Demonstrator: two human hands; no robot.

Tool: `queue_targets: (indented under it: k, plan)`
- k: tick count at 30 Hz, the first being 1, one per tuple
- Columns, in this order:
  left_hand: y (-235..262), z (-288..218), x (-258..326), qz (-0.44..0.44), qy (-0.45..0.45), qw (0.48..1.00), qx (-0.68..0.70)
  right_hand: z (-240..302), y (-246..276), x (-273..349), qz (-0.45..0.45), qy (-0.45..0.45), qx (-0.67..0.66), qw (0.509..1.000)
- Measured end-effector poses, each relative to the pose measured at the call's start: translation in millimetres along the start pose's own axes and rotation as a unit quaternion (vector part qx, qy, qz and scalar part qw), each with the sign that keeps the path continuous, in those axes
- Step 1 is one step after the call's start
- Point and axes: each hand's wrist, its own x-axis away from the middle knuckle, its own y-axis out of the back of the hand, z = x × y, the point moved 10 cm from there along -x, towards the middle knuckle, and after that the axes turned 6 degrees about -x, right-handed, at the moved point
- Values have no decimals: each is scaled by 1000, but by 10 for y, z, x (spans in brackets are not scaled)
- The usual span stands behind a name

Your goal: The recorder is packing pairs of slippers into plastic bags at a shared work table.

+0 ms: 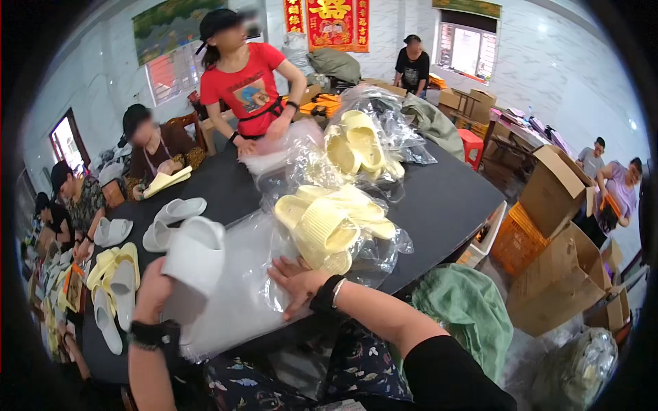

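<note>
My left hand [153,291] grips a light grey slide sandal [197,255] by one side, holding it over the left part of a stack of clear plastic bags [229,318]. On the right side of that stack, my right hand [299,285] presses down with its fingers spread, holding nothing. Just beyond it lies a heap of pale yellow slides [327,229], partly wrapped in clear plastic. Loose grey slides [181,209] rest on the black table [439,212] beyond my left hand. Farther left are another grey pair [123,308] and some yellow slides [103,266].
More bagged yellow slides [356,142] are piled at the table's far side. Across from me stands a person in red [250,89]; others work along the left. On my right are a green sack [460,312], an orange crate [519,240] and cardboard boxes [558,277].
</note>
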Motion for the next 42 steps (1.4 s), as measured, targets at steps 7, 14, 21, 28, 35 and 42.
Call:
queue_targets:
  k: [7, 14, 21, 28, 35, 42]
  plan:
    - [-1397, 136, 149, 136, -80, 962, -224, 32, 38, 89, 1, 5, -25, 1000]
    - [-1362, 981, -58, 97, -21, 994, -54, 36, -55, -7, 15, 8, -38, 999]
    - [-1256, 574, -47, -4, -106, 971, -214, -29, -70, 21, 26, 3, -65, 998]
    - [-1017, -257, -277, -126, -126, 956, -235, -2, 37, 53, -40, 19, -26, 999]
    - [-1593, 395, -536, -81, -83, 956, -269, 28, -28, -39, -26, 12, -45, 999]
    - [-968, 782, -520, -171, -24, 923, -343, 14, 9, 55, -2, -38, 17, 999]
